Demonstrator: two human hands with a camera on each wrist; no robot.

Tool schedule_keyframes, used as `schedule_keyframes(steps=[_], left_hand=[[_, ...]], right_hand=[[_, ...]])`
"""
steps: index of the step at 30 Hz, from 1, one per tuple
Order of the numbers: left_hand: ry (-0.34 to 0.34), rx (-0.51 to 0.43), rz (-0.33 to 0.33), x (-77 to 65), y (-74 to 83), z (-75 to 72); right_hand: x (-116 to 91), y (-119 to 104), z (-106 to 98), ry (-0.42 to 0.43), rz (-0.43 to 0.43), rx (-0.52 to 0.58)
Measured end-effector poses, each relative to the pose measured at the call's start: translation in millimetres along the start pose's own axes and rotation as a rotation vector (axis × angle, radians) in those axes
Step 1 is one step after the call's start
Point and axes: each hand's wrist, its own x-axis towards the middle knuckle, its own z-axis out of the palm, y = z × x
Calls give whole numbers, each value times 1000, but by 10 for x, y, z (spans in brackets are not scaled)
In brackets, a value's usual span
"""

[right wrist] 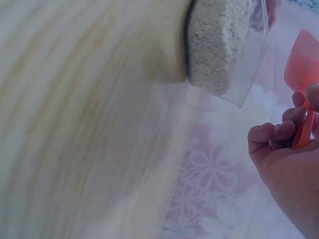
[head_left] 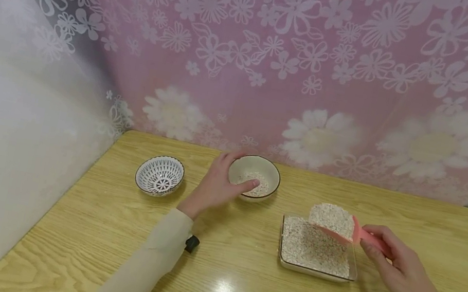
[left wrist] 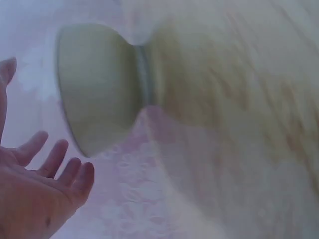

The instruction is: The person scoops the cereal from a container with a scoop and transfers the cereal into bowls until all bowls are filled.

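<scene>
In the head view my right hand [head_left: 400,269] grips the handle of a pink scoop [head_left: 357,230] heaped with oat flakes [head_left: 331,218]. The scoop is held over a rectangular clear-walled container [head_left: 315,272], which is full of the same flakes. The right wrist view shows fingers curled round the scoop's handle [right wrist: 302,130]. My left hand [head_left: 220,183] is at the left side of a cream bowl [head_left: 251,197] with some flakes at its bottom. In the left wrist view its fingers are spread, apart from the bowl [left wrist: 97,89].
A patterned black-and-white bowl [head_left: 160,175] stands left of my left hand. All the dishes are on a wood-grain table [head_left: 239,251]. Behind it hangs a pink flowered curtain [head_left: 248,91], with a pale sheet [head_left: 20,129] along the left.
</scene>
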Motion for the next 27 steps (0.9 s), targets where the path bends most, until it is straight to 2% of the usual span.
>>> schedule_keyframes(steps=[8, 16, 21, 27], left_hand=[[-67, 1, -76, 148, -189, 68], [-162, -5, -138, 245, -255, 100], [-221, -31, -135, 263, -275, 100], [-248, -36, -116, 272, -271, 88]], right_hand=[[131, -49, 36, 13, -30, 17], [327, -73, 75, 33, -38, 14], [460, -112, 86, 29, -39, 12], [600, -118, 110, 10, -26, -10]])
